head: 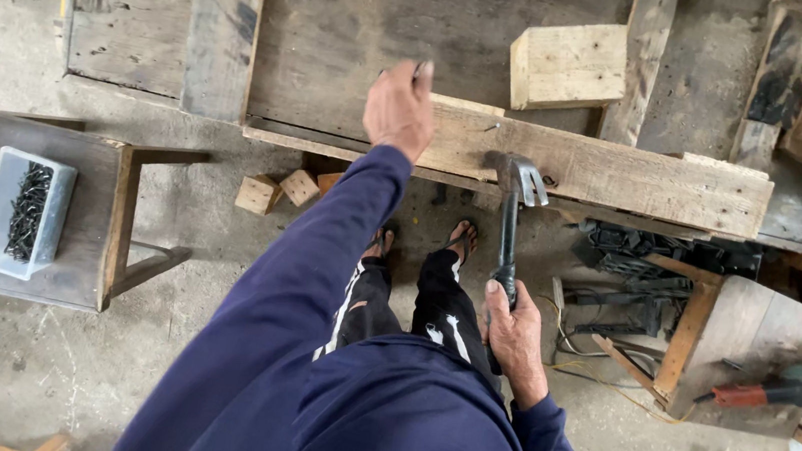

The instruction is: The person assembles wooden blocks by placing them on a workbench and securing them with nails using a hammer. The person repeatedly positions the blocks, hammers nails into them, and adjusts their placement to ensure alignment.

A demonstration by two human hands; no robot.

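Note:
My right hand (514, 334) grips the black handle of a claw hammer (515, 193), whose steel head hovers at the front edge of a long wooden plank (628, 176). My left hand (399, 109) reaches forward over the plank's left end, fingers pinched on something small and dark that I cannot make out. The plank lies across a worn wooden workbench (343, 27). My sandalled feet show below the bench edge.
A pale wooden block (568, 65) rests on the bench behind the plank. At left, a stool carries a plastic tub of dark nails (25, 211). Small wood offcuts (274, 191) lie on the concrete floor. A red power tool (765, 390) and stacked timber sit at right.

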